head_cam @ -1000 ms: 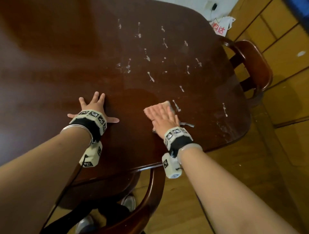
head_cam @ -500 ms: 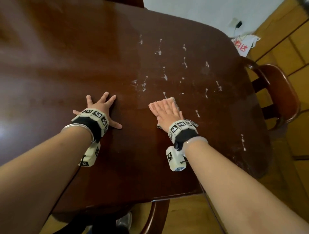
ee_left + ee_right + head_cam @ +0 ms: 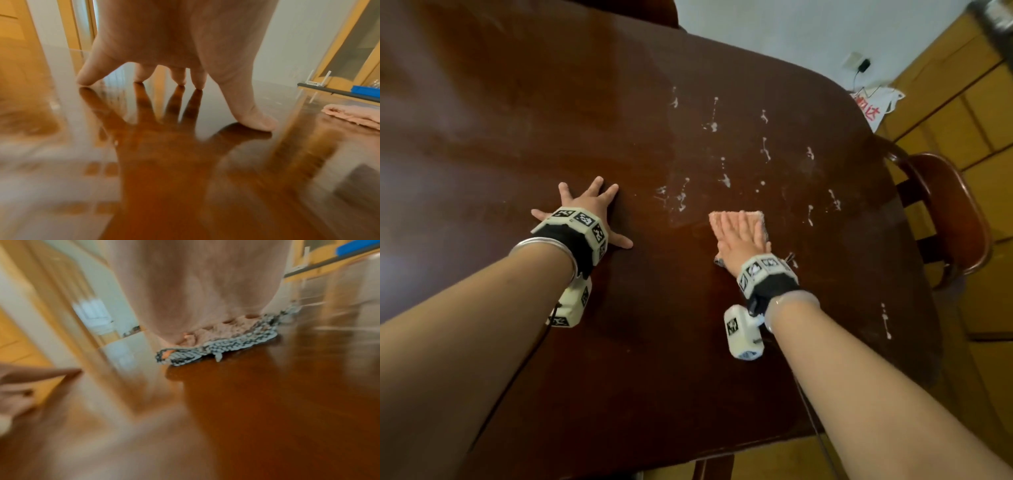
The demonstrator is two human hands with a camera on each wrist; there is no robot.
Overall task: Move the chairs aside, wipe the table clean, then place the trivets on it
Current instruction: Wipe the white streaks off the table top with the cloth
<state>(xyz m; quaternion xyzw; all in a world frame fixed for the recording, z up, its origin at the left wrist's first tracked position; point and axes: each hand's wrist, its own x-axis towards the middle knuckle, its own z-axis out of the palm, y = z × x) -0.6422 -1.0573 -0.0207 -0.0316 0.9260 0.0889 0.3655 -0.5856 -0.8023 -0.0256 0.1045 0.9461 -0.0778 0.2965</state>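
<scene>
A dark glossy wooden table [image 3: 619, 342] fills the head view, with several white smears [image 3: 724, 180] across its far right part. My right hand [image 3: 741, 236] lies flat with straight fingers on a pink cloth [image 3: 756, 216], pressing it onto the table just below the smears; the cloth's [image 3: 222, 344] grey checked underside shows in the blurred right wrist view. My left hand [image 3: 585, 209] rests on the table to the left with fingers spread, and its fingertips [image 3: 261, 123] touch the surface. The pink cloth [image 3: 353, 116] lies to its right. No trivets are in view.
A dark wooden chair [image 3: 955, 219] stands at the table's right edge on a yellow wood floor [image 3: 989, 113]. Another chair back [image 3: 714, 466] shows under the near edge. A white bag with red print [image 3: 869, 108] lies by the wall with a plugged socket [image 3: 859, 63].
My right hand has slid the cloth farther across the table toward the smears. The left hand stays planted with fingers spread. The view has shifted forward over the table.
</scene>
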